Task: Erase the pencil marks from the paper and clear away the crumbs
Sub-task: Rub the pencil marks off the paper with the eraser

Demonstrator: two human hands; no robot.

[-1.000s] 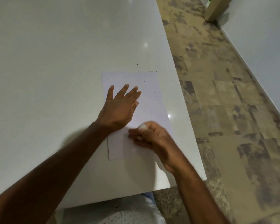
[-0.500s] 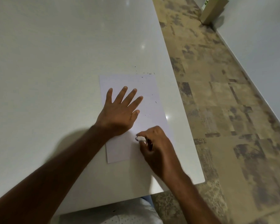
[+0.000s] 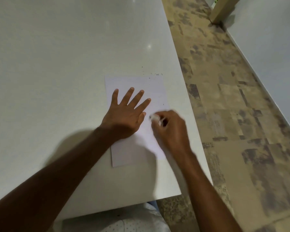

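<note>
Left hand (image 3: pixel 126 114) flat on the paper (image 3: pixel 137 141), palm down, fingers straight and spread, pinning the sheet. Thumb sits just beside the right hand's knuckles, apart from them.

Right hand (image 3: pixel 170 129) curled, pinching a small white eraser (image 3: pixel 154 117) between thumb and fingertips. Eraser tip sits at the paper surface just right of the left thumb; contact looks likely but that hand is motion-blurred, can't confirm. Eraser shape also smeared by the blur.

Paper: white sheet, lying flat on the white table (image 3: pixel 57 64), near the table's right edge, slightly rotated against that edge. Near corner on the right is hidden under the right forearm. No pencil marks legible on the exposed part at this resolution.

Crumbs (image 3: pixel 155 74): dark specks scattered on the table just past the far edge of the paper, towards its right corner, a couple on the sheet itself by that edge. One lone speck (image 3: pixel 163 104) on the paper near its right edge, above the right hand.

Rest: mottled tan-and-grey floor (image 3: pixel 233 114) right of the table, white wall (image 3: pixel 274 39) beyond, cardboard box (image 3: pixel 222 10) standing at the wall base at top. Person's light dotted clothing (image 3: pixel 124 221) shows below the near table edge.
</note>
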